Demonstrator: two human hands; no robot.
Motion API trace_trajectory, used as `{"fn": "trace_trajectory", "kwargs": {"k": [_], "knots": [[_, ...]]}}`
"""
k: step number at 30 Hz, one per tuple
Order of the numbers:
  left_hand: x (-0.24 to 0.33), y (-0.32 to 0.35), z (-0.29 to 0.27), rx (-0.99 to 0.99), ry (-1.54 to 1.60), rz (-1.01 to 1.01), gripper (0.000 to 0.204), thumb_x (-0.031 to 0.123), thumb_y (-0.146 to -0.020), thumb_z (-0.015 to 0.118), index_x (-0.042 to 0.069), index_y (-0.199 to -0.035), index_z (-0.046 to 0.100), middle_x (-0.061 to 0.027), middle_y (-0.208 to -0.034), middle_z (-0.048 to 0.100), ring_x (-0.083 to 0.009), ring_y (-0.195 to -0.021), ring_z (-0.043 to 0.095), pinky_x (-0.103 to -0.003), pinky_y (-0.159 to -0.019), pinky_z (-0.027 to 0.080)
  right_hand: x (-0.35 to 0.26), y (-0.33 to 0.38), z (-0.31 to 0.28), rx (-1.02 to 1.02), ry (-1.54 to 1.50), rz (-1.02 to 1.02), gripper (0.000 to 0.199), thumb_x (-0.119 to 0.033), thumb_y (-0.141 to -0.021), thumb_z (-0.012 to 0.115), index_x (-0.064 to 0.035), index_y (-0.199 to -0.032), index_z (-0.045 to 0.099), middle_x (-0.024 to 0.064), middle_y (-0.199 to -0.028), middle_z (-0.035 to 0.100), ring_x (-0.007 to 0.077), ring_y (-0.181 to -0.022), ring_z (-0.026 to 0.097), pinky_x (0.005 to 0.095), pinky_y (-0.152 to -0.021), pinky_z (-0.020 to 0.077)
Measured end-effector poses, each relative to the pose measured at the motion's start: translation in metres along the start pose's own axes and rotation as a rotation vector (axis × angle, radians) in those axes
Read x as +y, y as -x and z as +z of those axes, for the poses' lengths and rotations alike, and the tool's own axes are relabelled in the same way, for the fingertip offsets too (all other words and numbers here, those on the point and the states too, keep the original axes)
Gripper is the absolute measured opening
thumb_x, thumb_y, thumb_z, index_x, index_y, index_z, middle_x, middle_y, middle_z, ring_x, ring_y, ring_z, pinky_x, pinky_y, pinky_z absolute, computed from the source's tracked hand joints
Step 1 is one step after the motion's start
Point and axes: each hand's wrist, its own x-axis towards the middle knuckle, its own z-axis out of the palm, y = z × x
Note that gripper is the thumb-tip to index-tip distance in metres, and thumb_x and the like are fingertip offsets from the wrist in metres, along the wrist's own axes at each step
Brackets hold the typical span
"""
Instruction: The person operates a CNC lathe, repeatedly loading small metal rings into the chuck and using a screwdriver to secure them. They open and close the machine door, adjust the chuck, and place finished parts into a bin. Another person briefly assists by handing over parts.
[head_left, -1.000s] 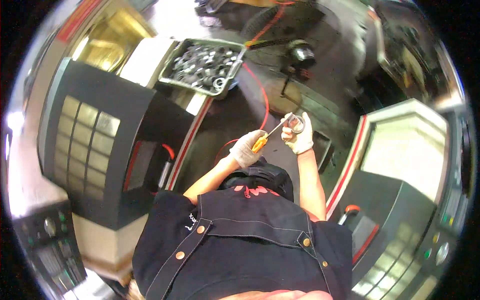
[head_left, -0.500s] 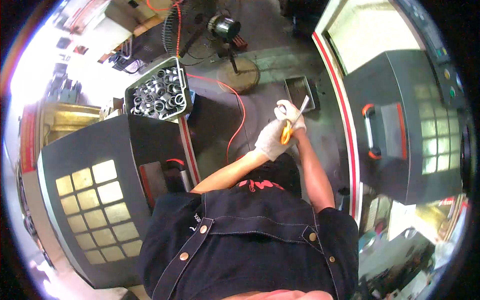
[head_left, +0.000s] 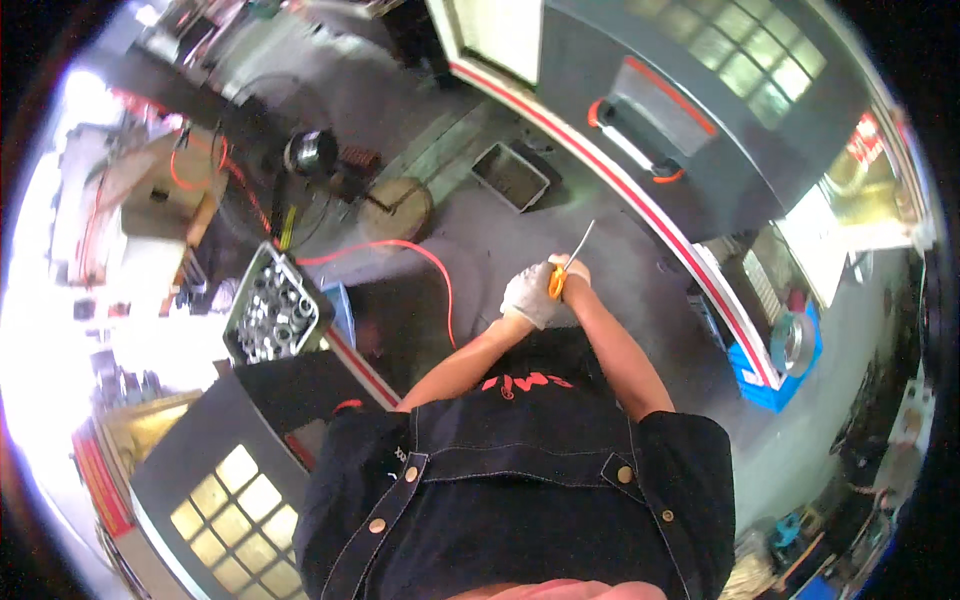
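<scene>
My left hand (head_left: 527, 295), in a pale work glove, is closed around the orange handle of a screwdriver (head_left: 563, 270). Its thin metal shaft points up and away from me. My right hand (head_left: 573, 272), also gloved, sits right against the left one at the same handle; whether it grips the handle or something small is hidden. Both forearms reach forward from my dark apron (head_left: 520, 490) over the grey floor.
A grey crate of several metal rings (head_left: 277, 315) stands to my left on a dark machine (head_left: 230, 480). A second dark machine with a red stripe (head_left: 690, 130) fills the upper right. An orange hose (head_left: 420, 260), a round stand (head_left: 397, 208) and a metal tray (head_left: 512, 176) lie ahead.
The view has swung round: the crate moved to the lower left and the right machine rose to the top. My hands stay together on the screwdriver.
</scene>
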Motion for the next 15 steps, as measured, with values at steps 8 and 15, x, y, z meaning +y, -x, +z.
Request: {"fn": "trace_trajectory", "kwargs": {"k": [8, 15], "knots": [[0.091, -0.006, 0.057, -0.411, -0.089, 0.243, 0.035, 0.025, -0.070, 0.064, 0.006, -0.098, 0.052, -0.0181, -0.089, 0.061, -0.0368, -0.085, 0.058, -0.045, -0.071, 0.047, 0.107, 0.024, -0.056, -0.191, 0.124, -0.421, 0.027, -0.028, -0.078, 0.052, -0.0078, -0.092, 0.063, 0.0106, -0.089, 0.063, 0.0244, -0.079, 0.061, 0.0344, -0.066, 0.0477], [0.118, -0.022, 0.129, -0.384, 0.026, 0.362, 0.032, 0.017, -0.071, 0.064, 0.005, -0.099, 0.053, -0.0144, -0.087, 0.060, -0.0333, -0.081, 0.059, -0.039, -0.069, 0.048, 0.185, 0.022, -0.120, -0.231, -0.976, -0.308, 0.020, -0.021, -0.081, 0.056, -0.0083, -0.096, 0.059, 0.0045, -0.078, 0.061, 0.0155, -0.065, 0.058, 0.0294, -0.052, 0.0466]]}}
